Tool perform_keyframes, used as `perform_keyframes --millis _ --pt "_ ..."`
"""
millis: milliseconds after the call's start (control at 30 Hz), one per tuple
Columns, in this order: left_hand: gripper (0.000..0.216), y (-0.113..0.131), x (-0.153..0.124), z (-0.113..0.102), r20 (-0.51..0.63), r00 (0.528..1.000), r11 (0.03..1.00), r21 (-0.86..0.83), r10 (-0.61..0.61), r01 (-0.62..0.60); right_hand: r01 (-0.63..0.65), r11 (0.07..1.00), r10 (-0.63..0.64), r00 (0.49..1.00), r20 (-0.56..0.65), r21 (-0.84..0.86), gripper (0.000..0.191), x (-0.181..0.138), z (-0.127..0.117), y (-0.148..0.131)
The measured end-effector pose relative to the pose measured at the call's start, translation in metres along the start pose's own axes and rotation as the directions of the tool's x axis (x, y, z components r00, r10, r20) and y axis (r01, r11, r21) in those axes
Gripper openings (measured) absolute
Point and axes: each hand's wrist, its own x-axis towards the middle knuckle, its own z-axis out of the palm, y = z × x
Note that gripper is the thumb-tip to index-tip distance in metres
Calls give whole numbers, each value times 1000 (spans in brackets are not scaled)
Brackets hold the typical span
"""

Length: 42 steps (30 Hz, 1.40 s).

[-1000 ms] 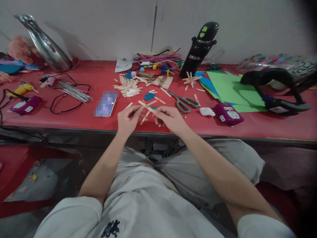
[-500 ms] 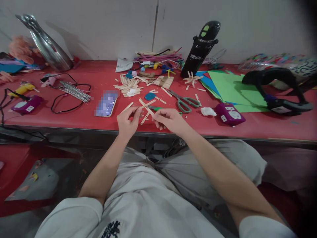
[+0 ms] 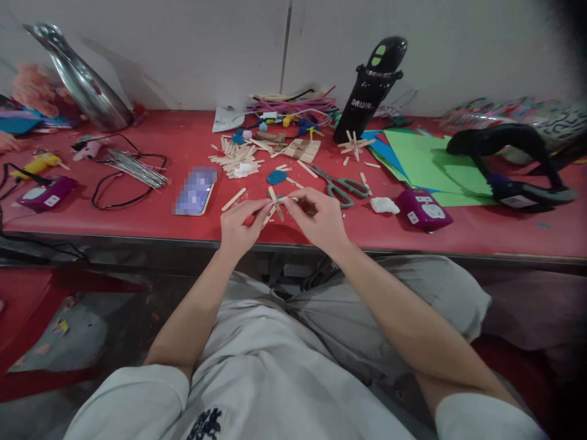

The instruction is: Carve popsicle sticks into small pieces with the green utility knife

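Between my two hands are crossed wooden craft sticks [image 3: 277, 204], held just above the table's front edge. My left hand [image 3: 243, 223] pinches them from the left with thumb and forefinger. From the right, my right hand [image 3: 318, 219] grips them near the crossing, and its fingers hide part of the sticks. A single loose craft stick [image 3: 233, 200] lies beside my left hand. Just beyond the hands is a blue piece [image 3: 277, 177] with a stick by it. Grey-green scissors [image 3: 342, 185] rest behind my right hand, blades pointing away to the left.
A pile of craft sticks [image 3: 233, 157] and a phone [image 3: 196, 192] lie left of centre. To the right are crumpled white tissue [image 3: 384, 205], a purple box [image 3: 424, 209], green paper [image 3: 431, 165] and a black headband device [image 3: 509, 165]. A black bottle [image 3: 367, 91] stands behind.
My right hand has turned and moved its grip up to the crossing of the sticks. The crossed sticks have rotated, and the hands are closer together.
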Motion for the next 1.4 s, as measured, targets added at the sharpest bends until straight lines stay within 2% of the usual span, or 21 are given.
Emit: perform_keyframes --millis 133,233,300,367,467,567,667,767,933,1067,1167,1267,1400 --pt "18 -2 -2 4 -36 995 994 -59 -97 94 -97 993 100 994 -35 73 30 3 -1 6" --pt "30 -1 -4 7 -45 977 969 -146 -209 200 -177 957 199 977 -75 231 32 4 0 5" --pt "39 0 -4 8 -31 968 962 -124 -250 244 -217 912 258 963 -74 349 33 5 2 3" --pt "38 0 -3 8 9 975 974 -29 -223 223 -265 844 318 947 -38 465 32 6 5 2" --pt "20 -1 -2 7 64 991 989 103 -115 108 -325 773 378 926 15 544 32 6 6 2" --pt "21 -2 -1 6 37 998 992 118 -43 39 -349 806 368 928 57 477 34 5 4 2" --pt "21 -3 -2 5 -19 999 992 124 -30 32 -392 837 343 919 193 381 37 4 0 2" --pt "19 -3 -2 5 -58 997 992 120 -42 49 -443 830 351 887 300 339 37 2 -2 2" --pt "20 -2 0 3 -56 997 992 107 -61 67 -497 792 382 856 348 354 32 3 -2 1" --pt "18 -3 1 0 -63 991 992 29 -122 124 -510 769 398 854 335 385 28 6 -3 3" --pt "22 -4 2 -2 -17 981 980 -42 -196 195 -481 793 395 873 285 374 27 7 -5 6" --pt "27 -2 3 -5 40 970 966 -86 -240 243 -414 852 353 906 232 322 29 7 -9 7" --pt "30 1 3 -6 116 949 936 -168 -292 309 -257 929 219 961 167 264 31 5 -11 6"
